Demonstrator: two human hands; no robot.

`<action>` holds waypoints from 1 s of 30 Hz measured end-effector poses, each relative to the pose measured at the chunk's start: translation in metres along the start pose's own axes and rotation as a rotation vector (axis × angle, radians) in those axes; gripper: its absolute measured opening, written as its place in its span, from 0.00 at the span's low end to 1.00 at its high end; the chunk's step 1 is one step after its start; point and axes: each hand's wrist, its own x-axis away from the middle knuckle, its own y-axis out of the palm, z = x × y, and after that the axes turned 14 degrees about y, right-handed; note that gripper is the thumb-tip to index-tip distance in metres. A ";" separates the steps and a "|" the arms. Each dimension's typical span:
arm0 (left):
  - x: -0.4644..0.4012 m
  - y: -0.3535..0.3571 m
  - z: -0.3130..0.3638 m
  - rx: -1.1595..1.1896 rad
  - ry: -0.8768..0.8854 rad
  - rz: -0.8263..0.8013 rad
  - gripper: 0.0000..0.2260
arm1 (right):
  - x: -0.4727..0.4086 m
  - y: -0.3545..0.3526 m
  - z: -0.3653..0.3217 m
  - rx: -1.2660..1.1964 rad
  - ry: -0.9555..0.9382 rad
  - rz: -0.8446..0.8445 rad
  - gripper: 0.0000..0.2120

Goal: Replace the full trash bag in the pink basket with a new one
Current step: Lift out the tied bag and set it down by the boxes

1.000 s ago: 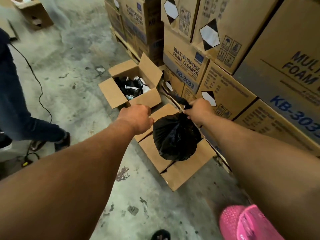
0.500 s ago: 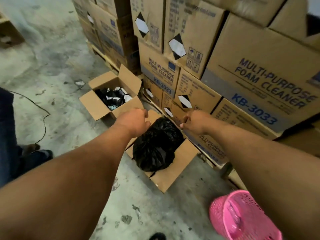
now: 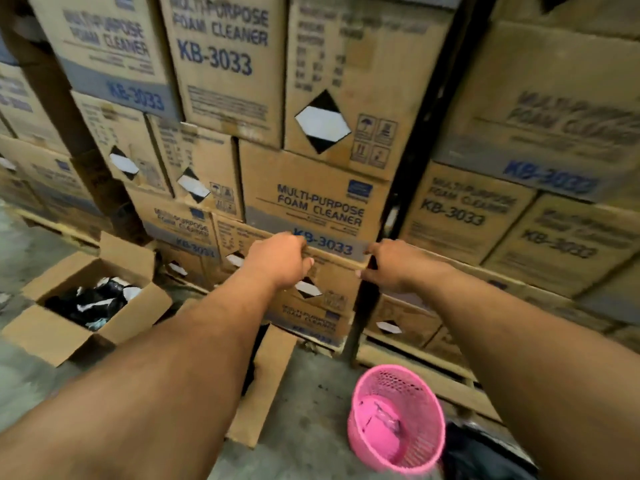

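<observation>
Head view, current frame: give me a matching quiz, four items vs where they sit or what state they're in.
Items:
1. pink basket
2. open box
3. left hand
4. right hand

States:
A. floor, far left, holding black and white scraps
B. floor, lower right, no bag lining it
C. empty, by the dark gap between stacks
D. empty, fingers curled, over the KB-3033 label

Pairs: 1-B, 2-A, 3-D, 4-C

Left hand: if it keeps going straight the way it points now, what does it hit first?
Most likely the stacked cartons: the left hand points forward and up at the KB-3033 foam cleaner carton directly ahead, and nothing shows between them. Depth is unclear in this one view, so it may already be near contact.
</observation>
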 end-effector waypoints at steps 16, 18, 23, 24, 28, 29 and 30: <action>-0.057 0.043 0.313 -0.060 0.343 -0.006 0.19 | 0.119 0.009 0.323 -0.059 0.322 0.077 0.32; -0.065 0.065 0.358 -0.052 0.347 -0.001 0.18 | 0.124 0.025 0.372 -0.077 0.330 0.068 0.31; -0.086 0.131 0.472 -0.042 0.306 -0.043 0.17 | 0.133 0.069 0.499 -0.102 0.296 0.036 0.30; -0.090 0.146 0.495 -0.046 0.295 -0.061 0.17 | 0.135 0.080 0.525 -0.095 0.286 0.035 0.30; -0.104 0.196 0.574 -0.011 0.303 -0.109 0.20 | 0.140 0.124 0.608 -0.080 0.288 -0.003 0.30; -0.108 0.207 0.591 0.008 0.314 -0.119 0.19 | 0.139 0.134 0.625 -0.081 0.291 -0.017 0.30; -0.113 0.219 0.606 0.014 0.325 -0.128 0.19 | 0.138 0.144 0.641 -0.083 0.293 -0.032 0.30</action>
